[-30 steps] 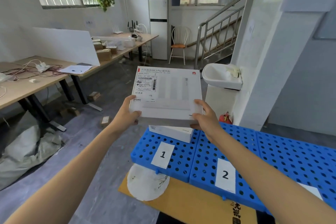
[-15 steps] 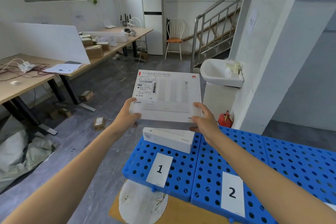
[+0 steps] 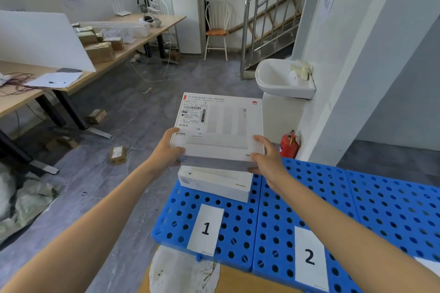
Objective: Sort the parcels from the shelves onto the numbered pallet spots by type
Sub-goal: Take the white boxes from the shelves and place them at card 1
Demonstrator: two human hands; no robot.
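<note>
Left hand (image 3: pixel 169 151) and right hand (image 3: pixel 267 160) gripped the white parcel (image 3: pixel 221 126) by its near corners — half hiding the lower parcel (image 3: pixel 215 184).

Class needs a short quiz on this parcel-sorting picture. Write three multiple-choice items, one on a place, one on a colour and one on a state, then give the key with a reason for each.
1. Where does the lower white box lie?
A. on the wooden table
B. on the pallet section marked by label 1
C. on the section marked 2

2. What colour is the pallet?
A. green
B. grey
C. blue

3. How is the upper white box held?
A. by the left hand and the right hand, one at each side
B. by one hand only
C. by no hand

Key:
1 B: it sits just behind label 1.
2 C: the perforated panels are blue.
3 A: a hand grips each near corner.
</note>
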